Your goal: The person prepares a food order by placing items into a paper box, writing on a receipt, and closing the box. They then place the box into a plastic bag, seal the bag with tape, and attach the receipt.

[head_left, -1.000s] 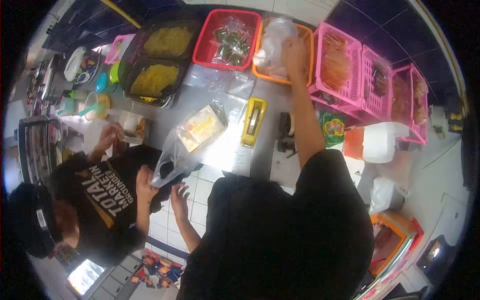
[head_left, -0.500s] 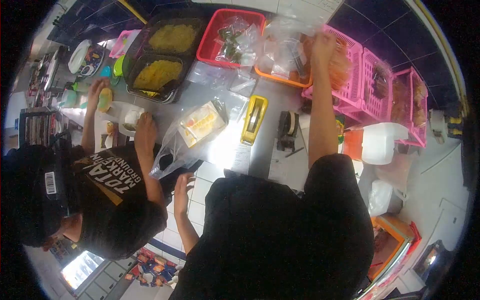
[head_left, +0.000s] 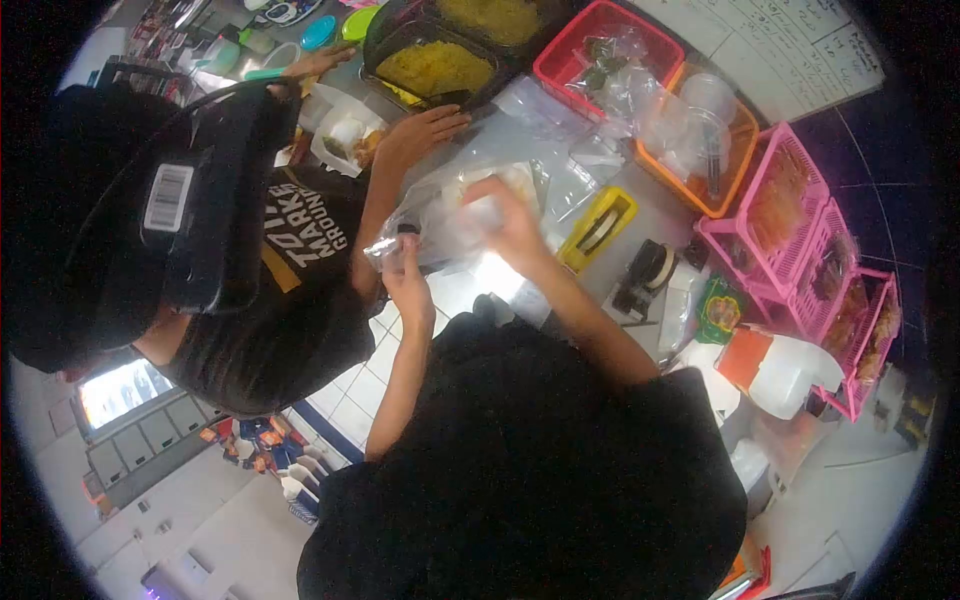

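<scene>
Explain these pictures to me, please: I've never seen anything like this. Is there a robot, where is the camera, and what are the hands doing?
There is no robot here, just a person working with bare hands. The camera is worn on that person's head and looks forward and down. The left hand holds the edge of a clear plastic bag. The right hand is over the bag, too blurred to tell what it holds. A pale box lies in or under the bag; I cannot tell which. Also on the metal counter are a yellow tool, a red bin, an orange bin and yellow food. The hand near the food is a co-worker's.
</scene>
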Motion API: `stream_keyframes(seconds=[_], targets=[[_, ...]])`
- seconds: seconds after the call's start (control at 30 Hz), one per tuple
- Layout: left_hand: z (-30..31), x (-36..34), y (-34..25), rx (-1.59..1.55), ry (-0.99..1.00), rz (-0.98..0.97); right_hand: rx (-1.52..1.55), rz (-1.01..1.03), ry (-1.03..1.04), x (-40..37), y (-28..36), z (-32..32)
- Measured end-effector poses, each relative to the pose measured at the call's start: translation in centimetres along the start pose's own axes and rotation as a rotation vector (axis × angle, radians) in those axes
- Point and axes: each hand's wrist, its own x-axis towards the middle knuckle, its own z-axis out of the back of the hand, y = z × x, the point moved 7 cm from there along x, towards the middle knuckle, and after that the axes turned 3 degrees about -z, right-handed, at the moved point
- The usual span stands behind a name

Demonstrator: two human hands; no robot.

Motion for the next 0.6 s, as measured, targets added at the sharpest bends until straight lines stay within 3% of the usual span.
stream_keyframes(seconds=[0.03,0.1,0.23,0.27,0.37,0.47,0.57,0.6], targets=[[-0.5,-0.3,-0.8,-0.024,-0.001,-0.005,-0.354,0.177,0.192,0.1,-0.6,-2.8],[-2.0,-1.3,-3.2,-0.076,-0.002,-0.015,-0.455,0.072,0.230,0.3,-5.7,-4.8],[-2.8,-2.3,-4.3,0.047,0.250,0.029,-0.904,-0.100,0.234,3.8,-9.9,-6.5],[-3.6,-2.5,-5.5,0.029,0.251,0.056,-1.090,-0.186,0.350,4.6,-14.1,-6.2],[-4.0,-2.6,-6.2,0.006,0.300,0.076,-1.333,-0.345,0.602,4.8,-16.0,-4.0],[-4.0,-2.7,-6.4,0.055,0.362,0.059,-1.349,-0.425,0.545,5.6,-17.0,-1.3],[-4.6,-3.0,-7.1,0.152,0.385,0.123,-1.403,-0.235,0.527,7.4,-23.9,-0.1],[-4.9,-3.1,-7.5,0.162,0.394,0.135,-1.401,-0.352,0.648,7.3,-24.2,-0.4]])
